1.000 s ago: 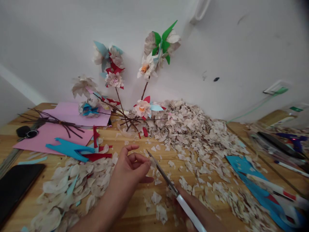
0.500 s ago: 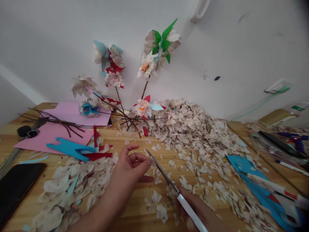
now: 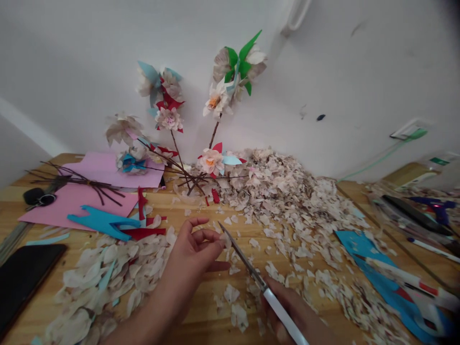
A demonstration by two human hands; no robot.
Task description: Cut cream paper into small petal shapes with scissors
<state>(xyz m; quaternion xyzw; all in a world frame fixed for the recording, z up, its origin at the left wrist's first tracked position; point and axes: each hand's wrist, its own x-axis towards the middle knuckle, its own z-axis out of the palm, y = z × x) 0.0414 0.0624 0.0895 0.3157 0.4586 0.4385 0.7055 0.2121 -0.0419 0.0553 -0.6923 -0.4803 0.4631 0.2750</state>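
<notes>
My left hand (image 3: 197,251) is above the wooden tabletop, its thumb and forefinger pinched together. A small pale dried petal (image 3: 226,239) shows at the fingertips, partly hidden by them. In my right hand (image 3: 283,302) is a pair of scissors (image 3: 247,263), seen nearly edge-on, with narrow dark blades and a silver-grey handle. The blades look closed, and their tip points up and left, close beside the petal. Loose whole petals (image 3: 122,268) lie in a heap left of my left forearm. Trimmed scraps (image 3: 237,316) are scattered on the wood below the blades.
A large scrap pile (image 3: 287,187) spreads against the wall. Paper flowers on twigs (image 3: 212,160) stand at the back. Pink paper (image 3: 82,201), blue paper (image 3: 104,220) and a phone (image 3: 28,273) lie left. A blue sheet (image 3: 362,254) and a glue gun (image 3: 436,206) are right.
The view has shifted slightly. Both hands stay almost in place, and the pale petal at my left fingertips shows a little more clearly beside the blades.
</notes>
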